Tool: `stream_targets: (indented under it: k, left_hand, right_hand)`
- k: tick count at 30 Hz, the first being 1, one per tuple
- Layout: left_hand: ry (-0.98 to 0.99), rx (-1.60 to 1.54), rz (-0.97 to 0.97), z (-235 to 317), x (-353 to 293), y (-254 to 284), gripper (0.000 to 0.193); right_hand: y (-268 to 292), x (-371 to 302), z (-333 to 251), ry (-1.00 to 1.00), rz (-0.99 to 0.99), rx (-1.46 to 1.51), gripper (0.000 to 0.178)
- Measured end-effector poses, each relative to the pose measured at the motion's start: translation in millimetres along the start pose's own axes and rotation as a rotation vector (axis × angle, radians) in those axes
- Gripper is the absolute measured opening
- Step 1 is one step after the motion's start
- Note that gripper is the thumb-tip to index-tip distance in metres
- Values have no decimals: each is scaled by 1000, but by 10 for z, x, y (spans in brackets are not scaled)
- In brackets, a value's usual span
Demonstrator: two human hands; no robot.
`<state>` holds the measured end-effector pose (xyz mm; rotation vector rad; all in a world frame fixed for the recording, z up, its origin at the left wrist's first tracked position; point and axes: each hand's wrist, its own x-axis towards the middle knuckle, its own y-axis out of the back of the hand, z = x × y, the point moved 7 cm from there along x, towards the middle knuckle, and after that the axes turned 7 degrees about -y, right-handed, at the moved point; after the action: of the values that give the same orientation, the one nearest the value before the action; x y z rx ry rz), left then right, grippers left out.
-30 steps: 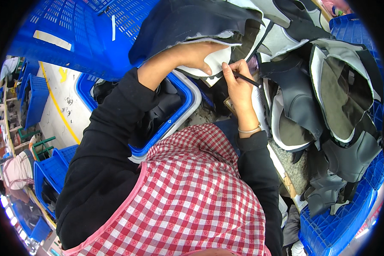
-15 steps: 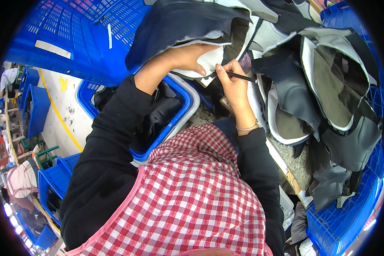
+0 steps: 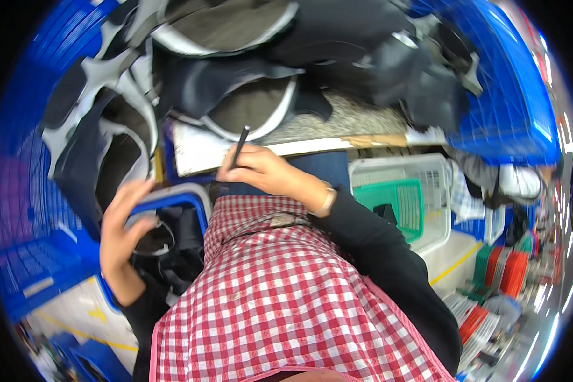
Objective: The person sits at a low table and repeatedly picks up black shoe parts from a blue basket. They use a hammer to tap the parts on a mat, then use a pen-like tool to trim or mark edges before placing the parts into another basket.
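My left hand (image 3: 122,232) is open, thumb and fingers apart, above a blue-rimmed bin (image 3: 197,196). Nothing shows between its fingers. Just beyond them lies a dark leather-like shoe upper (image 3: 76,162) with white edges, partly behind the hand. In front of my apron, my right hand (image 3: 267,173) is closed around a slim black pen (image 3: 240,145) that points up and away. Past that hand, another black upper (image 3: 194,86) with a white-rimmed opening rests at the table's near edge. Black pieces (image 3: 188,232) lie inside the bin.
More uppers are heaped along the speckled table (image 3: 363,121), which has a pale, worn front edge. A blue basket (image 3: 516,108) stands at the right. A white crate (image 3: 436,191) holding a green basket (image 3: 395,197) is below the table edge. Another blue basket (image 3: 28,264) is at left.
The view has swung right. My left hand has let go of the dark upper it held and come down over the bin. My right hand has moved back towards my apron, still with the pen.
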<state>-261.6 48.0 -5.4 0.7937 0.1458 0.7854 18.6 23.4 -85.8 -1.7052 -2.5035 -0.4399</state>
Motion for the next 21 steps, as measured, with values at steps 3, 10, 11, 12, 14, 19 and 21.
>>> stream_targets:
  k: [3,10,11,12,14,19,21]
  left_hand:
    - [-229,-156,266,511,-63,353,41]
    - [-282,-338,-50,1053,1114,-762,29]
    - [-347,-346,-135,1231,1395,-1126,26]
    - [-423,-340,-213,1418,1667,-1492,26]
    - [-531,-281,-345,1717,2171,-2242,27]
    - [-710,104,-522,2055,3254,-3921,32]
    - [-815,225,-478,2138,3636,-4233,30]
  right_hand:
    - [869,-986,-39,-324,369,-180,25]
    - [2281,-2956,-164,-819,888,-753,28]
    - [2415,-3100,-137,-863,887,-867,28]
    - [2537,-3211,-106,-905,883,-983,28]
    - [2717,-3350,-44,-920,878,-1115,29]
    - [2969,-3400,-23,-867,845,-1166,29]
    - [3056,-3348,-19,-884,801,-1183,28]
